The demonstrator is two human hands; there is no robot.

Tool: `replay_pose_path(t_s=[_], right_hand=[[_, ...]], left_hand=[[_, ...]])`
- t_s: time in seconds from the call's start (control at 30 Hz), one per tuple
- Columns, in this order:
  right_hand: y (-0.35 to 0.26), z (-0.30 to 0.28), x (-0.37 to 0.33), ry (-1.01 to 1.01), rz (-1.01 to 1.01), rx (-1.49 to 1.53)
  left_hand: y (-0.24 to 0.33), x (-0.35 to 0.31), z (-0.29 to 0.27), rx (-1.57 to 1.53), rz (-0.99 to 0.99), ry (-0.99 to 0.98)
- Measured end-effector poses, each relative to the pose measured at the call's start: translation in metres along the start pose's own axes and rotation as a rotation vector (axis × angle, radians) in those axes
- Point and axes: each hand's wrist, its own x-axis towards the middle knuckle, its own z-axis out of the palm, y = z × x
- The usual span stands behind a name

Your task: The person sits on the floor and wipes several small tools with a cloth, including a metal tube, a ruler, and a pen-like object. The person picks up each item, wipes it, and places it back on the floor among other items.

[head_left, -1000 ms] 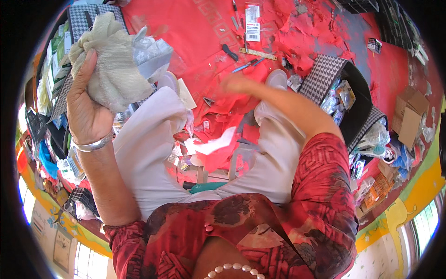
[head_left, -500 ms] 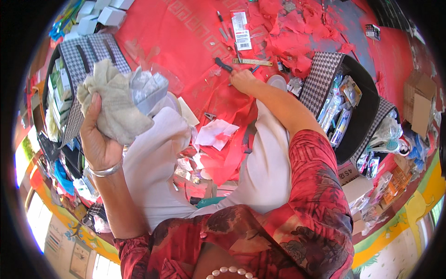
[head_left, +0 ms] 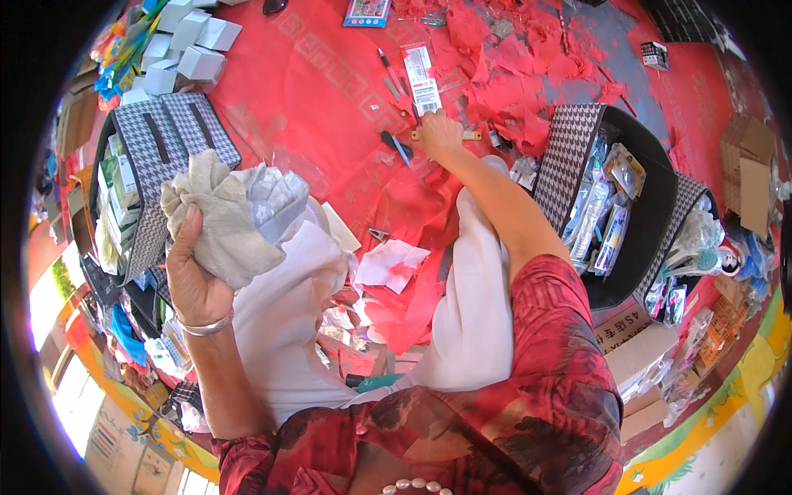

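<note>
My left hand [head_left: 198,285] is closed around a bunched beige cloth [head_left: 216,223], its thumb pressed on the front. A crumpled pale blue-and-white piece of fabric [head_left: 276,202] sits against the cloth's right side. Stretched far forward, my right hand [head_left: 441,134] reaches down over a flat brass-coloured ruler [head_left: 471,135], at the near end of a white printed packet [head_left: 419,70]. Its fingers curl downward; what they grip is hidden beneath them. Left of it lie a dark-handled tool [head_left: 391,142] and a thin blue stick [head_left: 401,152].
Checked cases stand open at left [head_left: 157,136] and right [head_left: 569,153], the right one holding packaged goods. White boxes [head_left: 200,64] pile up at far left. Torn red sheet [head_left: 528,78] covers the far right. A small clip [head_left: 379,235] and white paper [head_left: 391,266] lie between my legs.
My right hand has moved from beside the dark-handled tool onto the ruler near the packet. That tool now lies free with the blue stick. The left hand still holds the cloth.
</note>
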Motion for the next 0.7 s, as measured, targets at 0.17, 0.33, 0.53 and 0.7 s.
replay_pose_path(t_s=[0.17,0.33,0.53,0.7], right_hand=[[-0.008,0.005,0.029,0.075,-0.042,-0.126],[-0.005,0.023,0.003,-0.083,-0.287,-0.245],[0.000,0.025,-0.043,-0.331,-0.386,-0.131],[0.041,0.017,-0.021,-0.179,-0.043,0.570]], left_hand=[[-0.007,-0.001,0.003,0.018,-0.013,-0.041],[-0.007,-0.004,0.003,0.034,0.004,-0.043],[-0.004,-0.005,-0.001,0.006,-0.027,-0.082],[0.014,-0.001,-0.013,-0.027,0.008,-0.059]])
